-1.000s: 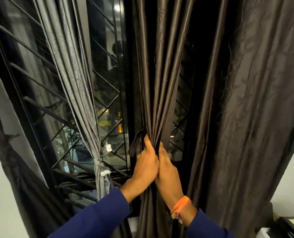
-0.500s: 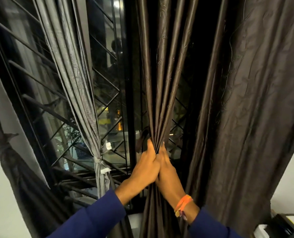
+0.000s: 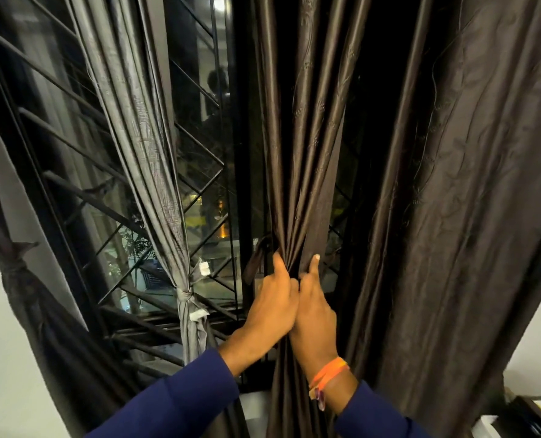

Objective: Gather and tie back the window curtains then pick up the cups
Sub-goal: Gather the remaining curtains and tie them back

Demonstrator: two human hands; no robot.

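Both hands' grip bunches dark curtain (image 3: pixel 297 172): left hand (image 3: pixel 270 306), right hand (image 3: pixel 315 314).

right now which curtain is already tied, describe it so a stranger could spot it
Start at the barred window. Left of the two hands, a grey curtain hangs across the bars. Unlike the dark brown curtains beside it, it is pale, silvery and cinched in a knot near the bottom.

Both arms wear long dark navy-blue sleeves of smooth, plain cloth, the left sleeve (image 3: pixel 180 403) and the right sleeve (image 3: pixel 379 418) each ending just short of the wrist. The left hand (image 3: pixel 272 308) is bare of rings or bands. Below the right hand (image 3: pixel 315 314), an orange thread wristband (image 3: pixel 327 374) of several strands circles the wrist, with a small purplish tassel hanging from it.
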